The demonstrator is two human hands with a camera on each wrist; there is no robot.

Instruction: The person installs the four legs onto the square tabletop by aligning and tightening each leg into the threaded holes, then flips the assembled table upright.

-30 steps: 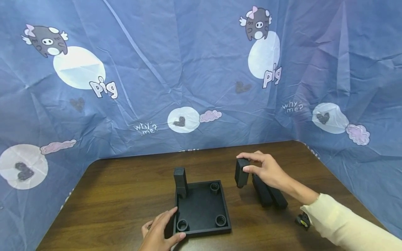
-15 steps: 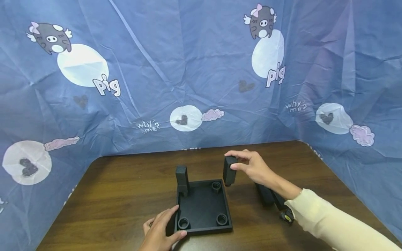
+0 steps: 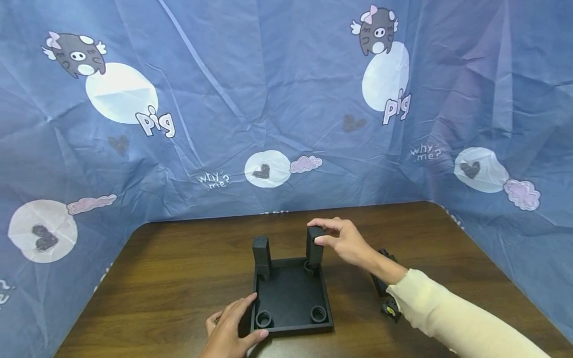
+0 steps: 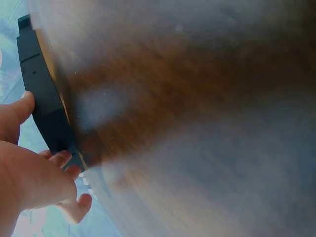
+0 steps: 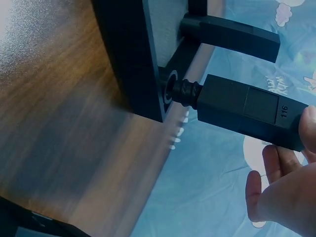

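A square black tray-like base [image 3: 293, 293] with a raised rim lies on the table. My left hand [image 3: 230, 325] holds its near left corner, thumb on the near rim and fingers along the left side. One black leg [image 3: 261, 253] stands upright at the far left corner. Between thumb and fingers my right hand [image 3: 346, 243] grips another black leg [image 5: 247, 108], marked 116, by its top. That leg's threaded end [image 5: 186, 93] is at the mouth of the far right round socket [image 5: 170, 86]; how far it enters is unclear. Two bare sockets show at the near left [image 3: 263, 318] and near right [image 3: 318, 313].
Right of the base lie black pieces [image 3: 380, 286], partly hidden by my right forearm. A small black object with a yellow mark [image 3: 390, 309] hangs by the right sleeve. A blue patterned cloth [image 3: 286, 99] stands behind the wooden table [image 3: 179, 278].
My right hand has carried the leg leftward from beside the base to above the far right socket, then down to it. My left hand has stayed on the base's corner.
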